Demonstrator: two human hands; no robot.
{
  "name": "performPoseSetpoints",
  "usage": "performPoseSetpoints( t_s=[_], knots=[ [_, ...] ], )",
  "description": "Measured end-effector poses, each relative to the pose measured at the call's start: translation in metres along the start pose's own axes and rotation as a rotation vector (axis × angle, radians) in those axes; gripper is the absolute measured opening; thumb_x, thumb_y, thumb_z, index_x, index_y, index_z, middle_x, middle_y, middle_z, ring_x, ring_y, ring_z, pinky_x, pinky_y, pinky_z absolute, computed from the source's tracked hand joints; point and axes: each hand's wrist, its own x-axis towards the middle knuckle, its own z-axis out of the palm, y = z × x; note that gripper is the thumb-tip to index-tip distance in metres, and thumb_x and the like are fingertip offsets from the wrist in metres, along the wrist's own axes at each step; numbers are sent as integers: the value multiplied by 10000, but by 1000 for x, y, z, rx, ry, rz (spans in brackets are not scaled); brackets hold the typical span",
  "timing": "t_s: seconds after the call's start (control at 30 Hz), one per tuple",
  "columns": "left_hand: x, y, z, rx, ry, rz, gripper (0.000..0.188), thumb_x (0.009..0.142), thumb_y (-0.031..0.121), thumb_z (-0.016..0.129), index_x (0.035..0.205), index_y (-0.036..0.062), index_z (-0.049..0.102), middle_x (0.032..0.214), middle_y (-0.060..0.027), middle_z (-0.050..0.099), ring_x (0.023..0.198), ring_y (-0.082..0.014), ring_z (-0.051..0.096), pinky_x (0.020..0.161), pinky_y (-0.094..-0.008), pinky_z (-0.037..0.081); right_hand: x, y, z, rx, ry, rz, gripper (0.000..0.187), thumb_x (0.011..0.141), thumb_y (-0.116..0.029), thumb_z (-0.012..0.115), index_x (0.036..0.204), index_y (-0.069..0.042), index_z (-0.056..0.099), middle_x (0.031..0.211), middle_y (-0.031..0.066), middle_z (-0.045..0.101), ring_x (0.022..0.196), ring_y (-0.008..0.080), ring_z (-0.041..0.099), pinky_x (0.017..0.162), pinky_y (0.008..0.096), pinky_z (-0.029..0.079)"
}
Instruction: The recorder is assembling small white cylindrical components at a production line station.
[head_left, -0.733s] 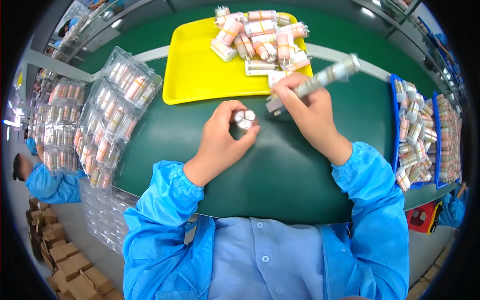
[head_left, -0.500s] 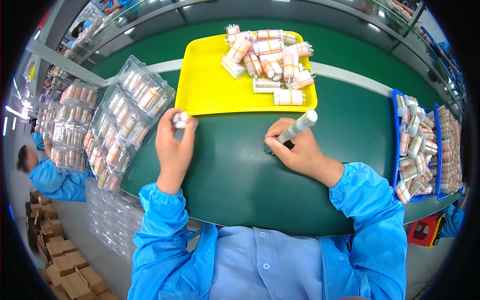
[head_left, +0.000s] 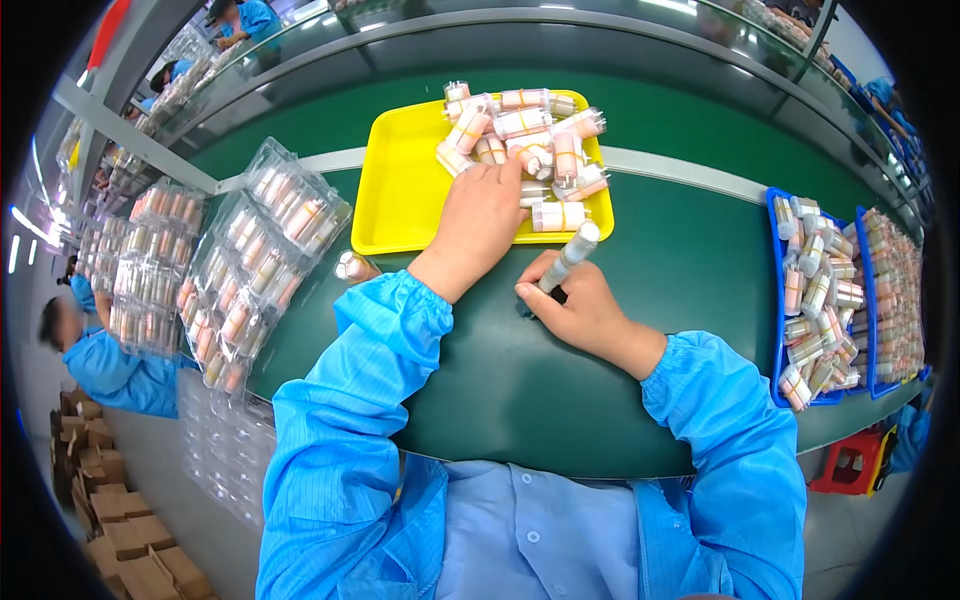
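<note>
My left hand [head_left: 478, 218] reaches into the right half of the yellow tray [head_left: 395, 205], fingers stretched and apart over a pile of short pink-and-white cylinders [head_left: 522, 122] with clear ends and yellow bands. Its fingertips touch or nearly touch them; whether one is gripped is partly hidden. My right hand [head_left: 590, 312] is closed around a thick, pale, pen-shaped stick [head_left: 572, 256]. The stick leans up and away, its dark lower end by the green table [head_left: 470, 380]. A single cylinder [head_left: 355, 267] lies on the table beside the tray's near left corner, next to my left sleeve.
Clear blister packs [head_left: 262, 235] filled with cylinders lie at the left, with more stacked packs [head_left: 155, 265] beyond. Blue bins [head_left: 778, 300] of cylinders stand at the right. A metal rail [head_left: 690, 172] runs behind the tray. Cardboard boxes [head_left: 130, 530] sit on the floor, lower left.
My left hand has let go of a cylinder, which now lies left of the tray, and has moved right and forward into the tray. My right hand still holds the stick.
</note>
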Motion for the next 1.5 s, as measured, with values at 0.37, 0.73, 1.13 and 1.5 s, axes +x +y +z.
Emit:
performPoseSetpoints(
  t_s=[0.37, 0.73, 1.13, 1.5],
  knots=[
    [-83, 28, -49, -561, -1, -291, 482, 792, 74, 764, 1250, 36, 618, 1151, -107, 675, 1070, -211, 660, 960, -335, 516, 8, -13, -11, 179, 192, -42, 106, 935, -115, 700, 937, -13, 672, 847, 62, 688, 782, 128, 647, 696, 304, 519],
    [-104, 44, -33, -594, -6, -188, 456, 769, 4, 722, 1202, 44, 583, 1066, -165, 661, 950, -358, 673, 824, -408, 554, 11, -22, -14, 40, 155, -113, 75, 892, -77, 718, 913, -13, 686, 887, 94, 699, 821, 203, 674, 738, 334, 520],
    [-100, 45, -32, -441, 65, -123, 525, 753, 84, 801, 1228, 59, 579, 997, -134, 639, 886, -329, 641, 769, -404, 535, 11, -22, -7, 7, 101, -111, 99, 894, -86, 723, 926, 0, 686, 880, 113, 698, 802, 228, 681, 717, 342, 528],
    [-110, 45, -22, -654, 40, -213, 752, 743, -28, 771, 1403, 26, 416, 1135, -138, 672, 1001, -236, 679, 903, -344, 528, 13, -29, -15, 132, 129, -67, 90, 914, -87, 703, 943, -6, 676, 873, 77, 696, 801, 168, 667, 725, 325, 524]
  ],
)
